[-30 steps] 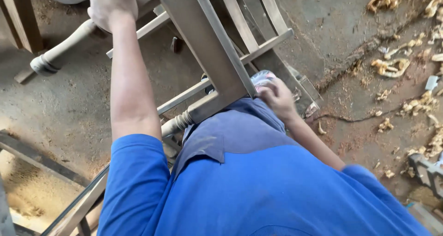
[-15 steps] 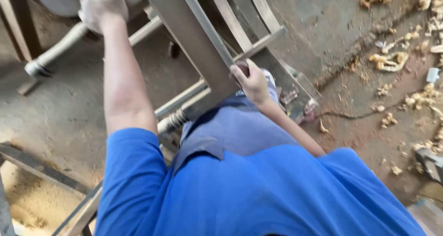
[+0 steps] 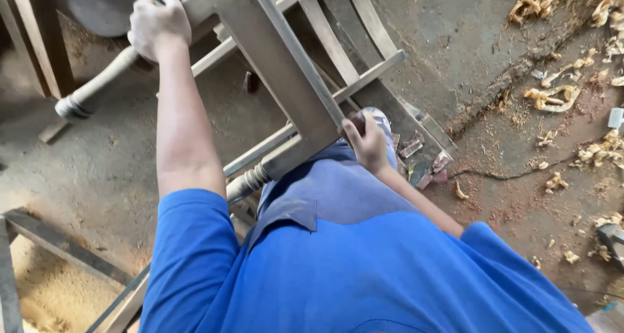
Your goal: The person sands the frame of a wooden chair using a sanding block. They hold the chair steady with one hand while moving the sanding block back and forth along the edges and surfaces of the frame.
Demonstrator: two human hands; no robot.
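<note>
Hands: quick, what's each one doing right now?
Left hand: closed around a turned leg of the chair frame.
Right hand: fingers curled on the frame's flat rail, something small under them; cannot tell what.

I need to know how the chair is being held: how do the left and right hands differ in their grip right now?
The left hand is stretched far out on a straight arm, closed over the top of the chair frame by a turned leg. The right hand sits close to the body on a bent arm, fingers pressed against the edge of the frame's flat board, with something small and dark under them. Both are bare and touch the same upturned wooden chair.
</note>
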